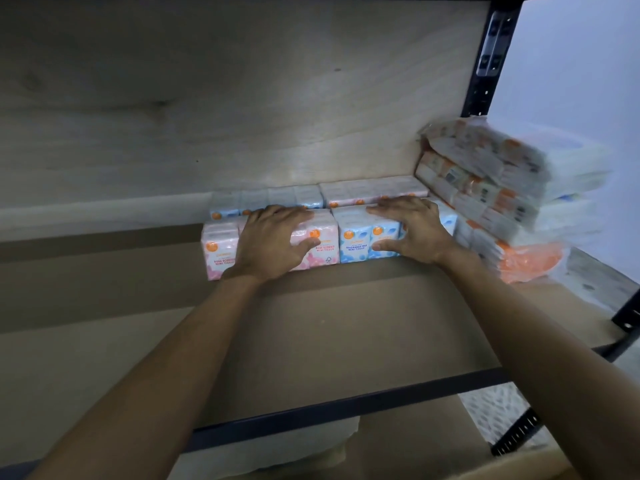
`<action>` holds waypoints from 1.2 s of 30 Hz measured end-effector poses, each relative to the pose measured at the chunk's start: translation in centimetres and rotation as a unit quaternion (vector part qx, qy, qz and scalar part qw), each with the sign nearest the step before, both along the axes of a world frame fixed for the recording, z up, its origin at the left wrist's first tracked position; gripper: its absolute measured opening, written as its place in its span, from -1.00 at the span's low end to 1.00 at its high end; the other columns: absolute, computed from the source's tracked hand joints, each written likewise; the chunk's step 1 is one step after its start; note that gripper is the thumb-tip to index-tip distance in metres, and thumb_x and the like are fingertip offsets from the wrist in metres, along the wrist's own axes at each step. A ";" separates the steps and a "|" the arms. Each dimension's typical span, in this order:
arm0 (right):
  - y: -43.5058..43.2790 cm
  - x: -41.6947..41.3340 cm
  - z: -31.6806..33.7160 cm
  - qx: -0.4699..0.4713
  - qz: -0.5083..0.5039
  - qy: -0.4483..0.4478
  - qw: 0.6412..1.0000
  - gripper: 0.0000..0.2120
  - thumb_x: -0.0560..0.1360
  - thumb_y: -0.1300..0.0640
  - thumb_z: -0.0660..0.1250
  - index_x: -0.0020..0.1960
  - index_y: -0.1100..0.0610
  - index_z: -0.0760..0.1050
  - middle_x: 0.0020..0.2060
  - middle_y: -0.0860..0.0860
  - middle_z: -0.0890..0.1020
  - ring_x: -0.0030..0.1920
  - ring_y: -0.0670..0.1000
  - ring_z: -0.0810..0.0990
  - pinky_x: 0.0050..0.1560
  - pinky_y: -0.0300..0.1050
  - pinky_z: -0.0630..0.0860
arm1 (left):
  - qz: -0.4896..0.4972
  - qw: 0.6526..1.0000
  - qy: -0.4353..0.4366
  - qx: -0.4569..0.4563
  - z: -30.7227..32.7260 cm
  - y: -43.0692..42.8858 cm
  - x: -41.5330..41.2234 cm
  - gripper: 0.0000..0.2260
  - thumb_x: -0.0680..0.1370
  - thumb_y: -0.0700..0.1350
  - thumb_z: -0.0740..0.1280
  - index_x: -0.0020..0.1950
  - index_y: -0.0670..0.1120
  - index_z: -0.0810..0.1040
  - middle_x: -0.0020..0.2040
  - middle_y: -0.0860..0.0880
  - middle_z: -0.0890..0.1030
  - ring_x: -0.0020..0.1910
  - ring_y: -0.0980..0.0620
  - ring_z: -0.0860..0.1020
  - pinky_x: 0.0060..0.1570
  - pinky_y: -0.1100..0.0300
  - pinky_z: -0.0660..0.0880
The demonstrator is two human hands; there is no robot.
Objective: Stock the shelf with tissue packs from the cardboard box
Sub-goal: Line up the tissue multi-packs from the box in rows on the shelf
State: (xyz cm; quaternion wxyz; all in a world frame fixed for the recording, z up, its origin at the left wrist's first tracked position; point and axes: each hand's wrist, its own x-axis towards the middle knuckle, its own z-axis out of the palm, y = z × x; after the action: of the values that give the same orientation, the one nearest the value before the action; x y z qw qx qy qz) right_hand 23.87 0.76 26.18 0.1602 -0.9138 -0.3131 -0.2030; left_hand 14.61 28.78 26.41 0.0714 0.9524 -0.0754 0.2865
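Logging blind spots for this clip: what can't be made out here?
Head view: pink pack front print, partly covered by the left hand.
Head view: stacked packs at right, labels motion-blurred.
Head view: back row, mostly hidden behind the front row.

Dim inside the shelf point(346, 323); cool light comes from the right. The stacked packs point(502, 188) there look smeared, perhaps motion blur; frame edges bow.

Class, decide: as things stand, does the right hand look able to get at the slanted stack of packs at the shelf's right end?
Probably yes: the right hand lies on the blue pack beside the slanted stack, nothing between them.
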 end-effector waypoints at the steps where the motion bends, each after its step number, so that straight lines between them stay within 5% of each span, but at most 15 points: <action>1: 0.0 0.2 0.0 -0.004 0.001 -0.002 1.000 -0.30 0.31 -0.27 0.45 0.40 -0.15 0.37 0.40 -0.09 0.41 0.42 -0.02 0.28 0.34 -0.08 0.04 | -0.003 1.000 -0.002 -0.002 0.0 0.0 0.2 -0.51 0.47 0.30 0.21 0.31 0.10 0.52 0.29 0.11 0.56 0.27 0.00 0.47 0.23 0.07 0.30; 26: 0.8 1.8 0.3 0.010 -0.002 -0.015 1.000 -0.32 0.29 -0.23 0.49 0.37 -0.16 0.41 0.37 -0.09 0.45 0.40 0.00 0.31 0.25 -0.12 0.06 | -0.003 1.000 -0.003 0.004 -0.3 0.8 2.4 -0.50 0.47 0.31 0.20 0.34 0.11 0.49 0.34 0.09 0.53 0.31 -0.01 0.47 0.31 0.01 0.33; 36: 1.0 0.9 0.9 -0.031 -0.009 0.008 0.999 -0.29 0.36 -0.17 0.46 0.44 -0.10 0.32 0.46 0.01 0.34 0.48 0.08 0.25 0.46 0.11 0.14 | -0.025 0.999 0.022 -0.004 0.4 0.3 1.6 -0.48 0.49 0.26 0.25 0.38 0.05 0.47 0.41 0.04 0.46 0.37 -0.01 0.44 0.34 0.05 0.30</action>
State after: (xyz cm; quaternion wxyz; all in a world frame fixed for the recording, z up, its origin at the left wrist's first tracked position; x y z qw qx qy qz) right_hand 24.75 1.77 27.05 0.1326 -0.9228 -0.3094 -0.1872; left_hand 16.23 29.12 26.81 0.0844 0.9559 -0.0963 0.2644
